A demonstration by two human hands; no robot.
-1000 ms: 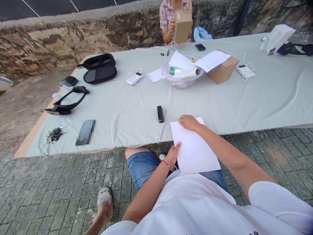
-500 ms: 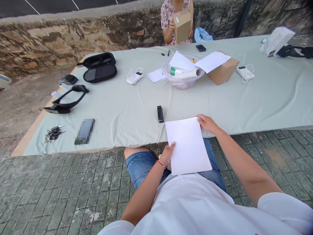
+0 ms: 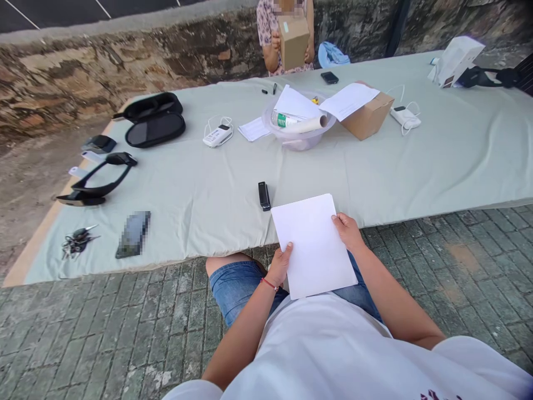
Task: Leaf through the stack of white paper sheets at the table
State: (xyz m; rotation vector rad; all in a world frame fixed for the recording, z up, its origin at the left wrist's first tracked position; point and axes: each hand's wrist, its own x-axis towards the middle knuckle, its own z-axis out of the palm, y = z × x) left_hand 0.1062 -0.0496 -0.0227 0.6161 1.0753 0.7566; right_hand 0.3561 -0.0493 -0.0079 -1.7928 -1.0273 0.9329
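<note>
in the lower centre of the frame, the white paper (image 3: 314, 247) is being held nearly flat at the near edge of the counter (image 3: 220, 189). its left side is being pinched by the left hand (image 3: 280, 265), thumb on top, its right side gripped higher up by the right hand (image 3: 348, 232). light, even pressure from both sides is seemingly being called for, so that creasing is being avoided. just beside the paper's upper-left corner, a black stapler-like object (image 3: 264, 196) is lying.
</note>
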